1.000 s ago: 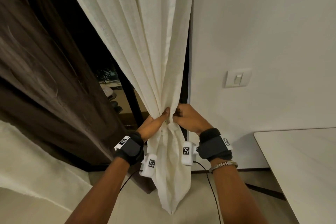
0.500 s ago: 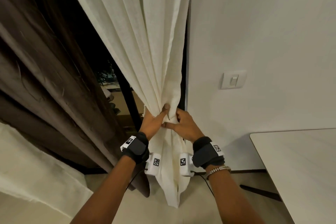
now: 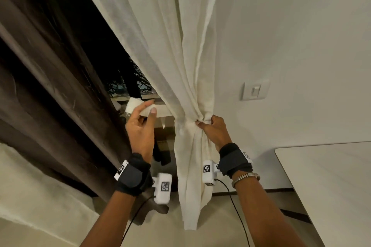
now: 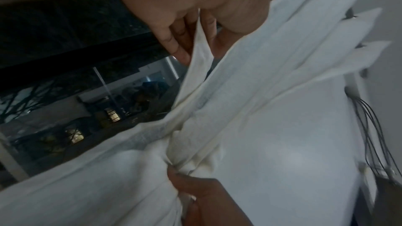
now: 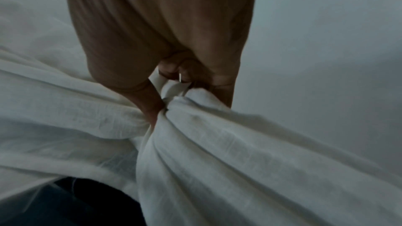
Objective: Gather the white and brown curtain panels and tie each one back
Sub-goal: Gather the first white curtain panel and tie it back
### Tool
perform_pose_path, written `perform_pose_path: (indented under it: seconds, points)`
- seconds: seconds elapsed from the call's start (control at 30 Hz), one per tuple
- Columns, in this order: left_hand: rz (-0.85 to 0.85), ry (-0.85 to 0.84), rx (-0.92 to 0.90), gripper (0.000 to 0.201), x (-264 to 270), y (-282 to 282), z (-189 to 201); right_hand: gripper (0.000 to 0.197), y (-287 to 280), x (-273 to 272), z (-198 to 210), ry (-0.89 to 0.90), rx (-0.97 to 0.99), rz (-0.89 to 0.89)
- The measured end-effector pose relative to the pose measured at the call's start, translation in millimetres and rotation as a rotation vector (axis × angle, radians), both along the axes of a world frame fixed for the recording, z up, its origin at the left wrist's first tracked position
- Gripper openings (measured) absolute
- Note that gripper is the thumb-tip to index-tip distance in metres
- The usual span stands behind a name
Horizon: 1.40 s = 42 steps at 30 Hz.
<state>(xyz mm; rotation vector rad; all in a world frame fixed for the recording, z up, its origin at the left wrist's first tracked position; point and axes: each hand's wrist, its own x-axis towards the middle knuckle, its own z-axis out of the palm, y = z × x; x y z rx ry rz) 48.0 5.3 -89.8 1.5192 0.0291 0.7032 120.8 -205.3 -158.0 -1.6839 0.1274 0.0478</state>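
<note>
The white curtain panel [image 3: 186, 78] hangs bunched beside the wall [image 3: 291, 46], cinched at a waist where the right hand [image 3: 212, 132] clenches it, holding the gather. The left hand [image 3: 140, 124] pinches the tie strip [image 3: 140, 107], drawn sideways, likely for knotting. The brown curtain panel [image 3: 50, 86] hangs untied.

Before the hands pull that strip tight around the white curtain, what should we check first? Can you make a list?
1. White curtain bunched together: ok, its folds meet at one narrow waist.
2. Right hand holds the bunch: ok, it grips the waist from the wall side.
3. Left hand has the tie strip: ok, pinched and stretched out toward the window side.
4. Strip goes all the way around the bunch: cannot tell, the back is hidden.
5. Knot finished: not ok, the strip end is loose in the fingers.
6. Brown curtain tied back: not ok, it hangs loose.
</note>
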Motion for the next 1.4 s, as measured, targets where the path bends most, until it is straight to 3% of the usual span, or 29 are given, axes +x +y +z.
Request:
perform_pose_path:
  seconds: [0.13, 0.27, 0.3, 0.47, 0.6, 0.67, 0.77, 0.83, 0.9, 0.97, 1.1, 1.27, 1.4]
  points:
    - [0.101, -0.181, 0.394, 0.035, -30.2, -12.0, -13.6, 0.041, 3.9, 5.4, 2.8, -0.024, -0.051, 0.019]
    - [0.093, -0.274, 0.476, 0.073, -37.8, -33.9, -5.6, 0.049, 13.4, 4.7, 1.7, -0.040, -0.106, 0.059]
    - [0.058, -0.263, 0.464, 0.072, -36.5, -37.7, 0.4, 0.050, 16.8, 5.4, 2.7, -0.032, -0.112, 0.065]
    - [-0.134, -0.266, 0.648, 0.022, -21.2, -49.3, 3.1, 0.033, 22.7, 7.1, 5.8, -0.036, -0.207, 0.075]
    - [-0.276, -0.004, 0.413, 0.036, -22.8, -59.3, 7.0, 0.032, 19.1, 0.5, 6.3, 0.025, -0.161, 0.060]
    - [-0.377, 0.133, 0.296, 0.027, -19.1, -58.7, 9.4, 0.010, 12.9, 0.7, 1.2, 0.013, -0.169, 0.064]
    - [-0.511, 0.183, 0.333, 0.023, -15.5, -54.8, 9.7, 0.035, 5.4, -0.7, 1.1, 0.024, -0.086, 0.011]
    - [-0.532, 0.239, 0.507, 0.015, -11.9, -52.7, 3.9, 0.024, 3.7, -4.6, 5.4, 0.070, -0.011, 0.010]
    - [-0.509, 0.332, 0.730, 0.013, -6.7, -52.0, -7.5, 0.025, 4.7, -7.6, 6.4, 0.069, 0.011, 0.037]
    - [-0.439, 0.396, 0.833, 0.013, -0.1, -51.1, -18.6, 0.025, 6.5, -9.2, 7.0, 0.078, -0.022, 0.051]
    - [-0.428, 0.433, 0.719, 0.014, 16.6, -43.2, -28.5, 0.020, 5.7, -7.5, 6.1, 0.103, -0.053, 0.090]
    - [-0.471, 0.520, 0.646, 0.015, 36.3, -32.2, -33.7, 0.045, 0.0, -5.3, 8.5, 0.148, -0.058, 0.173]
    - [-0.429, 0.508, 0.608, 0.013, 41.7, -32.5, -34.5, 0.064, -11.4, -7.4, 14.5, 0.231, 0.133, 0.302]
